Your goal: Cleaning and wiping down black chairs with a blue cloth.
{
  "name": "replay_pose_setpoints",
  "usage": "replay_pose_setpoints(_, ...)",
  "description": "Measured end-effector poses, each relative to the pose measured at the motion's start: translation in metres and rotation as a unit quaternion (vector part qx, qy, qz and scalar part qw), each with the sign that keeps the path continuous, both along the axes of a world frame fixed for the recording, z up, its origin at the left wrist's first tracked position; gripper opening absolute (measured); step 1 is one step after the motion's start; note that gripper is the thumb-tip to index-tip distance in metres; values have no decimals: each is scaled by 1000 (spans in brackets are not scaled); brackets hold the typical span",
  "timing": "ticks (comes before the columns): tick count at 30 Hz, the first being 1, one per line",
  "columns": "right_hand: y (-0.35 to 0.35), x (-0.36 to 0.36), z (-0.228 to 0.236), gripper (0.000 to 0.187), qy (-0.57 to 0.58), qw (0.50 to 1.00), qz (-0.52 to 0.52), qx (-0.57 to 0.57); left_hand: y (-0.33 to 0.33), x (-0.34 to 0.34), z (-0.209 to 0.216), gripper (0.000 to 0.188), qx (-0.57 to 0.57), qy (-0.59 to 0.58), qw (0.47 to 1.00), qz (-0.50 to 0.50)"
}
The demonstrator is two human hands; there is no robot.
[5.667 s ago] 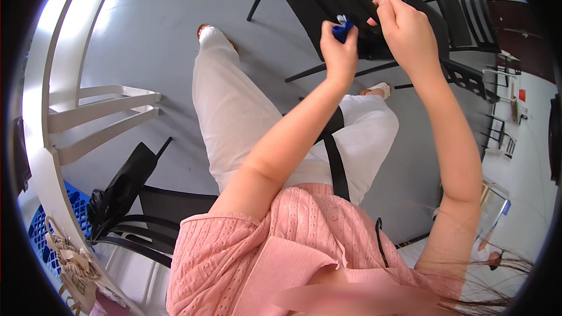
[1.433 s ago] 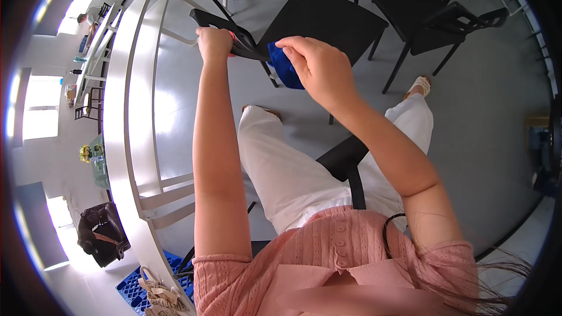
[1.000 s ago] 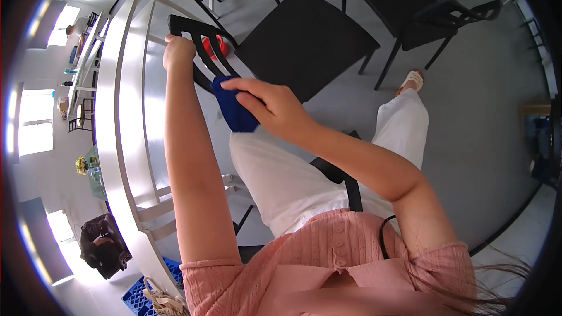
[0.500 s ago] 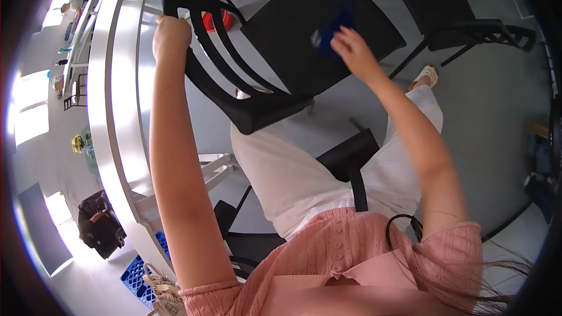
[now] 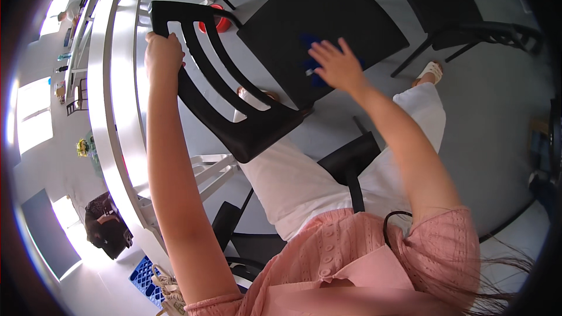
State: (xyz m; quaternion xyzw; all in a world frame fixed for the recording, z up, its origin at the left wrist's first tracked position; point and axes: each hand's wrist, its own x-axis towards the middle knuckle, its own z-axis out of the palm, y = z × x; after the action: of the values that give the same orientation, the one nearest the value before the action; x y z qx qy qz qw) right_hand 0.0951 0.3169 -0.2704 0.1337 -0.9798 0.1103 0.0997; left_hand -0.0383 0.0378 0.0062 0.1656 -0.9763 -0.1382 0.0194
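My left hand [image 5: 164,55] is closed around the upper left end of a black chair's slotted backrest [image 5: 202,96]. The same chair's flat black seat [image 5: 281,29] lies beyond it. Over that seat, my right hand [image 5: 339,67] is palm down with its fingers spread on a dark blue cloth [image 5: 319,79]. Much of the cloth is hidden under the hand, and a small pale patch shows at its edge. The chair stands in front of my legs, and the backrest overlaps one of them in the view.
A long white table [image 5: 105,99] runs along the left. Another black chair [image 5: 436,0] stands at the far right. A round red object [image 5: 219,22] is behind the backrest. A blue plastic crate [image 5: 145,281] and a beige bag [image 5: 170,292] are at lower left.
My right hand and the blue cloth have moved back toward me and slightly left across the seat. The backrest, with my left hand still on it, appears lower and farther left.
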Motion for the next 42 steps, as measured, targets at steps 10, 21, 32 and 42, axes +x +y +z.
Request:
replay_pose_setpoints(10,125,-47,-27,59,-3,907,-419,47,7,-4,-6,44,6,9,1000,-15)
replay_pose_setpoints(21,-41,9,-5,61,-12,998,39,-48,5,-11,-4,41,-61,-21,998,4)
replay_pose_setpoints(32,124,-27,-13,47,32,980,-173,92,12,6,8,45,103,-1,994,-36)
replay_pose_setpoints(42,64,-122,-29,62,97,937,-332,49,16,10,7,49,70,2,997,-19)
